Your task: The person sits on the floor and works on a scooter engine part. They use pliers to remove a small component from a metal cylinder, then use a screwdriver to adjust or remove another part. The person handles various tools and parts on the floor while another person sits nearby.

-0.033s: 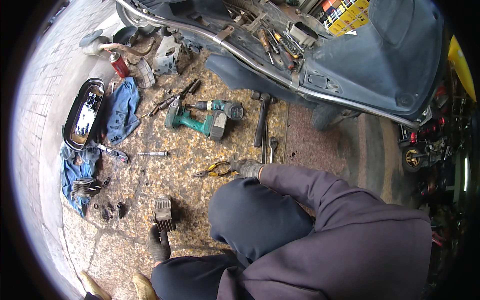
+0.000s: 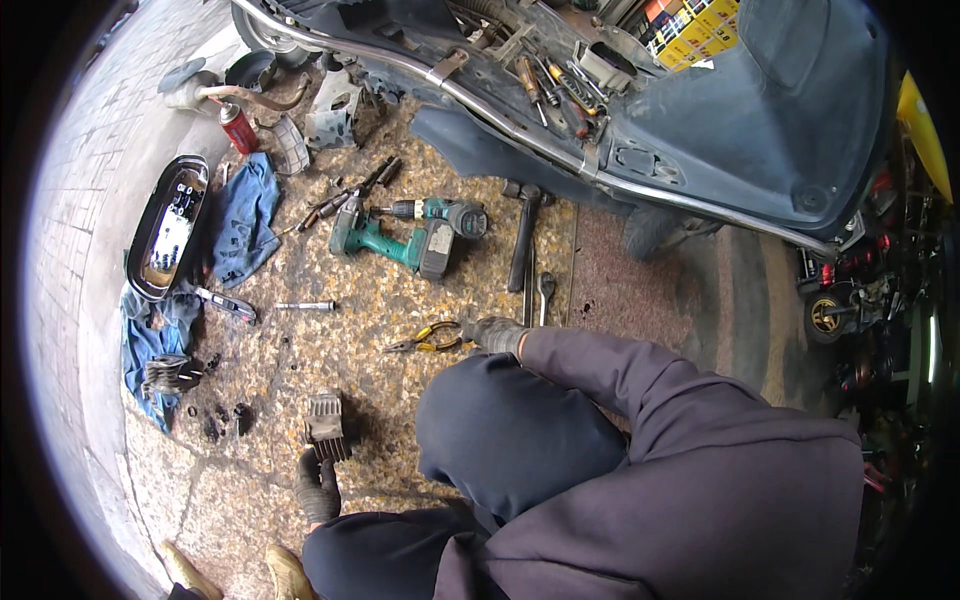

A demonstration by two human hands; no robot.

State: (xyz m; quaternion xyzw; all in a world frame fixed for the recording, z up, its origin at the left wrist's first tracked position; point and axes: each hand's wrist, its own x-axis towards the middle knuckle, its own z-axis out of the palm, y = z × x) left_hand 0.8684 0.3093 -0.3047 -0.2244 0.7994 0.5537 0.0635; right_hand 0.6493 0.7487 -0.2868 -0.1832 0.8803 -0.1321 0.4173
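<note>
Both my hands wear dark grey work gloves. My left hand (image 2: pixel 318 490) is low on the left, fingers and thumb closed on the near end of a finned metal engine cylinder (image 2: pixel 325 418) that sits on the speckled floor. My right hand (image 2: pixel 494 334) is in front of my knee, its fingers curled at the handle ends of yellow-and-black pliers (image 2: pixel 432 338); my palm hides part of the grip. The pliers' jaws point left, close to the floor. Just beyond my right hand lie a ratchet (image 2: pixel 545 292) and a hammer (image 2: pixel 524 240).
A green cordless drill (image 2: pixel 400 240) lies farther out. To the left are a socket extension (image 2: pixel 306 306), blue rags (image 2: pixel 246 222), a black oily tray (image 2: pixel 140 235), a second finned part (image 2: pixel 168 376) and a red spray can (image 2: pixel 238 130). A scooter body (image 2: pixel 740 130) spans the far side. Another person's shoes (image 2: pixel 285 572) show lower left.
</note>
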